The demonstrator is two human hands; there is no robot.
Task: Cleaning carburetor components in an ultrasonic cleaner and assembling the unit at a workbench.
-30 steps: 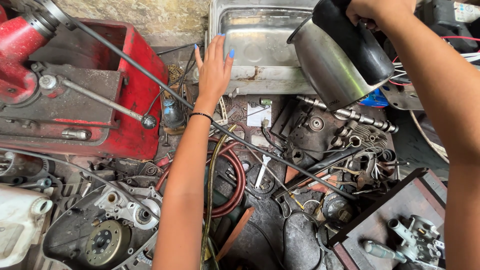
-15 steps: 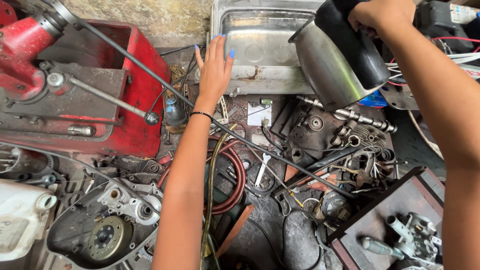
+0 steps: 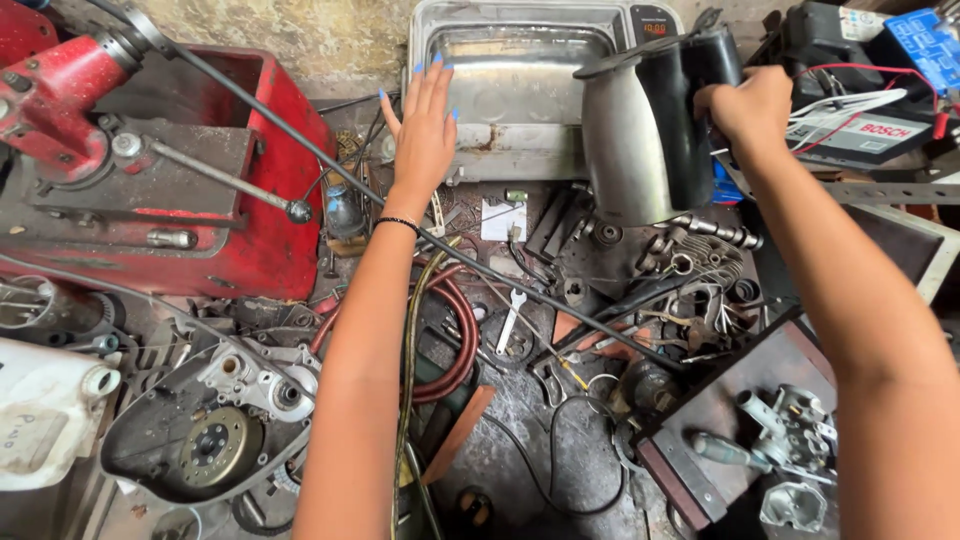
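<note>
At far centre, the right hand (image 3: 748,108) grips the black handle of a steel kettle (image 3: 640,130), tilted over the metal tray (image 3: 520,90); the left hand (image 3: 425,130), fingers spread wide, hovers beside the tray's left edge.

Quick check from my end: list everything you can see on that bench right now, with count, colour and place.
Kettle: one, steel body with black handle, held over the tank's right end.
Metal tank: one, silver, top centre against the wall.
Press: one, red, upper left.
Long rod: one, dark, running diagonally from upper left to centre right.
Engine cover: one, grey, lower left.
Plastic container: one, white, left edge.
Hose: one, red, looped at centre.
Spanner: one, silver, centre.
Battery: one, black and white, upper right.
Carburettor parts: a few, grey, lower right on a dark block.
Left hand: open, flat, at the tank's left rim.
Right hand: gripping the kettle handle.
</note>
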